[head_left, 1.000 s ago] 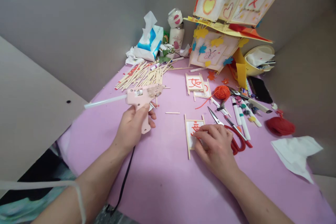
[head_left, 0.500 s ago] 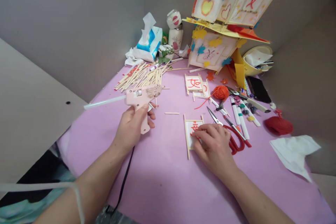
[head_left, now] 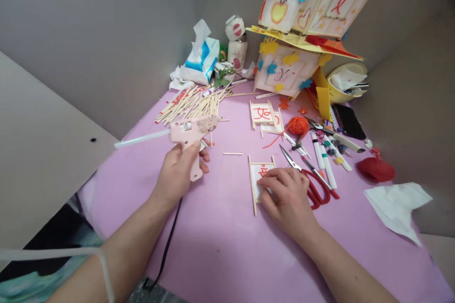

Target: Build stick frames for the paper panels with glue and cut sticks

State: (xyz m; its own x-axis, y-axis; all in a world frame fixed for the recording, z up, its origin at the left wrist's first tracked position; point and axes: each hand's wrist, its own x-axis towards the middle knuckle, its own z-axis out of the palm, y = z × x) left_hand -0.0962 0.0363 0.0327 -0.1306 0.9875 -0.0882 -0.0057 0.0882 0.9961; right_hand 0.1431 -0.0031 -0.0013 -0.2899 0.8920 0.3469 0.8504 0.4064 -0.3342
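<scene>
Bare cloth [head_left: 227, 236] between hands — scissors [head_left: 314, 189] rightward

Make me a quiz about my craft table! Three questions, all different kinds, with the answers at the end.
1. What does the left hand hold?
2. True or false: the ball of yarn sits on top of the tissue pack.
3. Fill in the missing colour: the handles of the scissors are ____.

Key:
1. A pink hot glue gun.
2. False.
3. Red.
</scene>
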